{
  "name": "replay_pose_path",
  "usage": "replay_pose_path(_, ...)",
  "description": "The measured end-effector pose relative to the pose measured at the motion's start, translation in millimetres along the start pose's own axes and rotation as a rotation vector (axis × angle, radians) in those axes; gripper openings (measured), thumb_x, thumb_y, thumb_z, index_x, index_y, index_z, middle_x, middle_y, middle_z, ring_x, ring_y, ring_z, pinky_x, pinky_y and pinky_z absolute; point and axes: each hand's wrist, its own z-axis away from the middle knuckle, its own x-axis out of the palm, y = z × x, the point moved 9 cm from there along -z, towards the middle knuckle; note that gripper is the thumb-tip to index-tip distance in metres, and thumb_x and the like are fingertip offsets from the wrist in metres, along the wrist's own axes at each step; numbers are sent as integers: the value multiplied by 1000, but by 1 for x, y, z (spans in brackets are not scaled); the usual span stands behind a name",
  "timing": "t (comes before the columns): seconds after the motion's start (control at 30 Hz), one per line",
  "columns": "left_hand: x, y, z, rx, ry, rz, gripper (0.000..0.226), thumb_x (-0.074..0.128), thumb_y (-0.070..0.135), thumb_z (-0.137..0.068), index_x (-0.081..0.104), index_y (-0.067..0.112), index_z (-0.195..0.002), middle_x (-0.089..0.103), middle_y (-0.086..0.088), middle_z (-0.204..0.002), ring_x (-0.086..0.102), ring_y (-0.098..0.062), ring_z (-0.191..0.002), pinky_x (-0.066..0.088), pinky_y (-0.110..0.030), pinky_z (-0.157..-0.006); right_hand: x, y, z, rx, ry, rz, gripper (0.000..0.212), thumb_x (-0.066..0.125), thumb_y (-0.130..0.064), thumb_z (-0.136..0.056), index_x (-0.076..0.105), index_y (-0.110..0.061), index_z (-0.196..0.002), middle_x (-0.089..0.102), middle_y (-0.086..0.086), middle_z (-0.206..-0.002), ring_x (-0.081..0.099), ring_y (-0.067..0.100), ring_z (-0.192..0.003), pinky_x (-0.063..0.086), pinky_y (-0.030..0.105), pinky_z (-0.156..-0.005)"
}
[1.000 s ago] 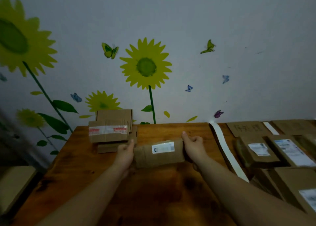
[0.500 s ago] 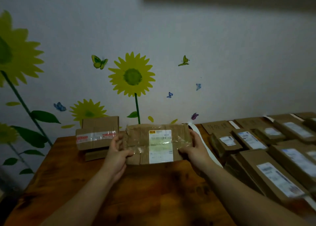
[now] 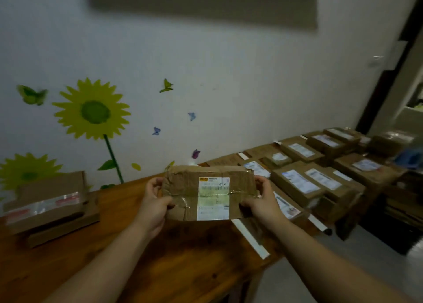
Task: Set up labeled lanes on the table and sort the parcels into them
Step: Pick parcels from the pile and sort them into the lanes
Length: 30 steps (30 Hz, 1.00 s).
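Fingers [image 3: 152, 184] of the left hand [image 3: 155, 207] curl round the left end of a crumpled brown cardboard parcel [image 3: 183, 184], with the thumb laid across its front. The right hand [image 3: 263, 204] grips the opposite end in the same way, thumb on the front and fingers bent behind the edge. Between the two hands the parcel is lifted off the tabletop and tipped up so its broad face looks back at the camera. Wrinkled clear tape crosses that face, and a white and pale yellow shipping label [image 3: 213, 198] sits upright at its middle; the print on it is too blurred to read.

Below lies the brown wooden table [image 3: 160, 261]. A long white strip [image 3: 250, 237] runs across the tabletop just under the right wrist. Beyond the strip, to the right, rows of brown cardboard parcels with white labels [image 3: 297, 184] lie packed close together towards the far corner. To the left, well apart from the held parcel, a blurred stack of brown cardboard boxes with red and white tape [image 3: 49, 203] rests on the table by the wall.

Behind everything stands a pale wall with a yellow sunflower decal [image 3: 91, 112] and small butterfly stickers [image 3: 191, 116].
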Motion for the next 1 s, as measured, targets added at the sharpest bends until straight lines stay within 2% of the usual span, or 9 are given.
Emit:
replay_pose_path(0.1,57,-13,0,-3,-45,-44,56,46,-23,-74,46,28,-99,57,-4,-107,61,-20,-88,51,-33,-60,-60,1,-2,-12,38,27,58,71,2,-75,47,-40,-107,54,-10,-113,57,7,-95,53,23,-63)
replay_pose_path(0.17,110,-32,4,-1,-89,-103,51,56,-11,-79,49,33,-102,59,-1,-109,63,-17,-88,52,-30,-58,-118,4,-4,7,63,-15,55,69,-4,-81,48,-37,-119,56,-5,-117,61,15,-100,57,30,-70)
replay_pose_path(0.23,167,-54,9,-39,-143,-135,42,62,5,-84,51,35,-111,60,3,-111,65,-18,-90,54,-31,-56,-176,5,-7,12,82,-2,53,66,-17,-87,46,-37,-132,58,-5,-119,62,19,-104,57,40,-82)
replay_pose_path(0.33,242,-80,14,-97,-200,-216,51,62,19,-86,43,36,-130,55,7,-112,62,-23,-96,57,-37,-59,-248,11,-11,29,85,18,53,62,-33,-90,39,-42,-137,56,-5,-122,60,22,-108,56,46,-85)
replay_pose_path(0.47,327,-103,19,-132,-260,-301,58,63,20,-85,41,41,-134,57,3,-114,65,-22,-89,55,-35,-58,-331,22,-16,59,135,-29,54,62,-31,-89,38,-49,-134,56,-13,-117,62,11,-101,56,25,-68)
replay_pose_path(0.57,382,-119,18,-198,-331,-297,57,60,17,-88,40,39,-136,60,2,-107,68,-21,-81,56,-35,-56,-378,29,-23,75,154,-10,64,61,-29,-89,30,-53,-139,52,-18,-115,59,4,-100,50,20,-67)
replay_pose_path(0.63,411,-128,12,-239,-350,-315,57,60,19,-88,39,38,-137,60,-1,-107,70,-20,-74,56,-34,-55,-401,35,-30,74,161,-8,67,62,-28,-89,27,-54,-139,50,-16,-121,56,5,-103,48,25,-72)
replay_pose_path(0.77,456,-148,-7,-270,-327,-414,51,58,23,-89,40,37,-134,58,-7,-105,68,-27,-77,54,-33,-52,-433,48,-52,105,162,-41,84,67,-18,-85,16,-49,-144,41,-4,-132,50,25,-118,47,51,-97)
replay_pose_path(1.0,550,-179,-76,-278,-385,-456,36,62,30,-87,49,23,-120,62,-9,-94,69,-21,-61,54,-31,-50,-495,64,-125,202,236,-76,86,70,-17,-83,16,-41,-147,37,7,-142,52,31,-115,46,55,-98)
